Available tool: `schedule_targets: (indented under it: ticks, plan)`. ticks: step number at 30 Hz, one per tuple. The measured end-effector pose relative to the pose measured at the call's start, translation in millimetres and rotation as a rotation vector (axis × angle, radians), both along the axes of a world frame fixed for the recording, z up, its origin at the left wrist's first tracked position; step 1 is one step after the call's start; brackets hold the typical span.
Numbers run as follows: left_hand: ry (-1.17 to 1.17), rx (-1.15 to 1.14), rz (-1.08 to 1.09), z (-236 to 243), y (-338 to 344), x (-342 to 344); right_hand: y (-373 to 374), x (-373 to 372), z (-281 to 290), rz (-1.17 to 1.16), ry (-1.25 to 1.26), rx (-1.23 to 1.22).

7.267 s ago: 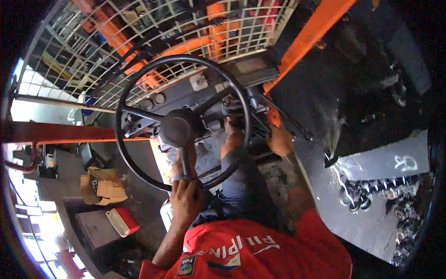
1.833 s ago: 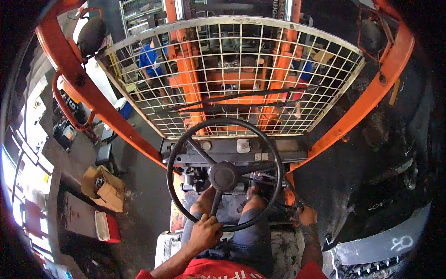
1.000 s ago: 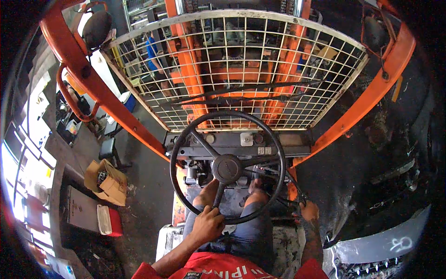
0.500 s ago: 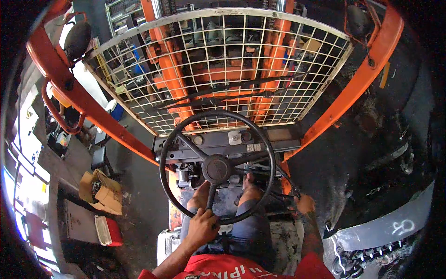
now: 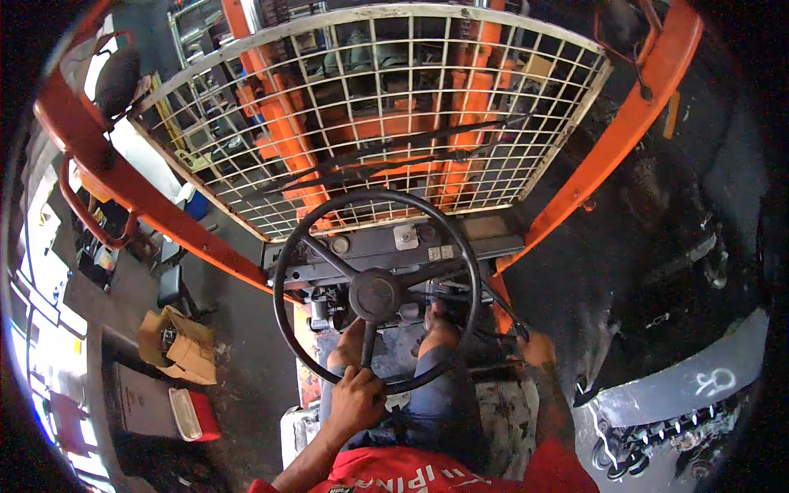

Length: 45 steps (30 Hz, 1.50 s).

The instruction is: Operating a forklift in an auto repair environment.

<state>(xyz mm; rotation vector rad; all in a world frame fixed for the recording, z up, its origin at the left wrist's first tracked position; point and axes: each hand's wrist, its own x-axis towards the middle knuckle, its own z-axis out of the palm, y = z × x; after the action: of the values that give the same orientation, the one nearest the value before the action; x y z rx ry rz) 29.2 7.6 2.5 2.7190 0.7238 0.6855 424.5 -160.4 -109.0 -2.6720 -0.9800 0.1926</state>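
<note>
I am seated at the controls of an orange forklift. My left hand [image 5: 362,398] grips the lower part of the black steering wheel [image 5: 377,295], fingers curled over the rim by the bottom spoke. My right hand [image 5: 536,349] is closed on a black lever [image 5: 514,319] at the right side of the wheel. Behind the wheel is the dashboard [image 5: 493,251] with gauges. My legs [image 5: 431,386] are below the wheel, feet toward the pedals, which are partly hidden.
A wire grille [image 5: 534,172] fronts the orange mast [image 5: 456,107]; the frame posts [image 5: 625,140] flank it. At left lie an open carboard box [image 5: 185,353], a red-and-white cooler [image 5: 205,415] and cluttered surfaces. At right is dark machinery with a grey panel [image 5: 674,370].
The view has tilted up from the earliest frame, then shifted slightly. Both hands keep their grips. The person in blue seen behind the grille earlier is now mostly out of sight.
</note>
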Motion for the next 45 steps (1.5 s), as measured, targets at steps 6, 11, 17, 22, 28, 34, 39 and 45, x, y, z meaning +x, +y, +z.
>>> schedule_targets:
  ticks: [6, 11, 17, 22, 28, 34, 39, 45]
  plan:
    - [-0.023, -0.067, 0.026, 5.1, 0.0, 7.6, 30.8, 31.2, 62.5, 0.126, 0.149, -0.099]
    - [0.018, -0.006, 0.027, -3.1, 3.5, 11.5, 41.3, 45.6, 48.4, 0.119, 0.084, -0.171]
    - [0.003, 0.007, 0.018, -4.6, 4.1, 17.1, 64.8, 5.6, 77.4, 0.09, -0.184, 0.572]
    - [-0.001, -0.074, 0.083, 8.7, -2.7, 17.1, 81.0, -28.0, 93.7, 0.232, -0.214, 0.348]
    - [-0.003, -0.035, 0.025, -0.4, -6.8, 0.7, 74.1, -42.3, 108.4, 0.231, -0.027, 0.145]
    - [-0.032, 0.011, -0.018, -10.9, 0.2, 16.8, 58.1, -32.3, 60.0, 0.199, -0.115, 0.273]
    - [-0.014, -0.028, 0.039, 1.1, 7.8, 5.9, 52.4, -32.8, 85.9, 0.09, 0.496, 0.707]
    - [-0.043, 0.103, 0.049, -12.6, 38.5, -13.3, -12.4, -74.9, -11.0, 0.036, 0.099, 0.576]
